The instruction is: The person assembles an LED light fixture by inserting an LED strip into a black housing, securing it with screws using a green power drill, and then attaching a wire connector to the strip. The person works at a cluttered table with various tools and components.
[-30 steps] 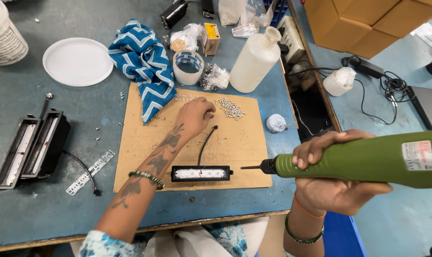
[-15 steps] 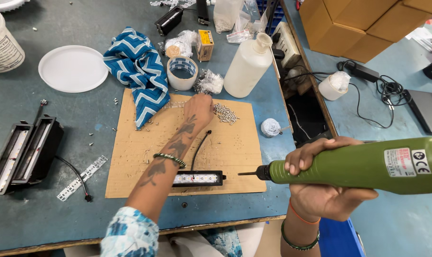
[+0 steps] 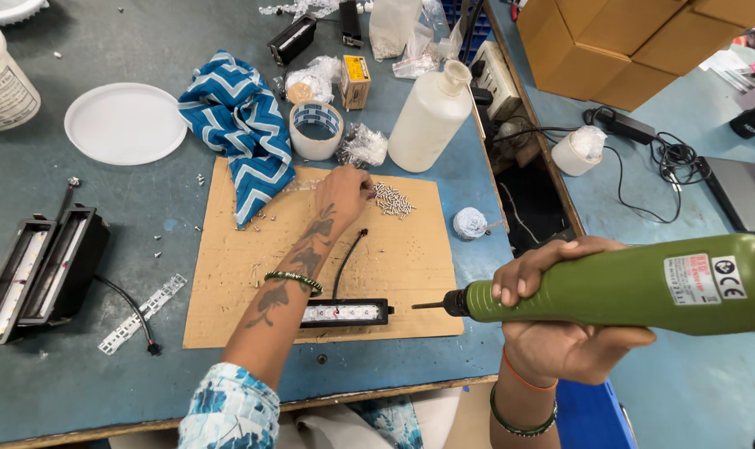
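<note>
blue-grey workbench (image 3: pixel 103 366), cardboard mat (image 3: pixel 402 266) central. our left hand (image 3: pixel 342 193) pinches, seemingly, at small screws (image 3: pixel 391 199) on the mat's far edge: light, slippery, best taken at their heads. right hand (image 3: pixel 560 333) grips a rigid green rotary tool (image 3: pixel 618 287) just right of the mat.

One head-worn camera looks steeply down on the tabletop (image 3: pixel 78 366) from close above, facing forward past the left hand (image 3: pixel 342 193), with the right hand (image 3: pixel 560 333) nearest the lens.
</note>
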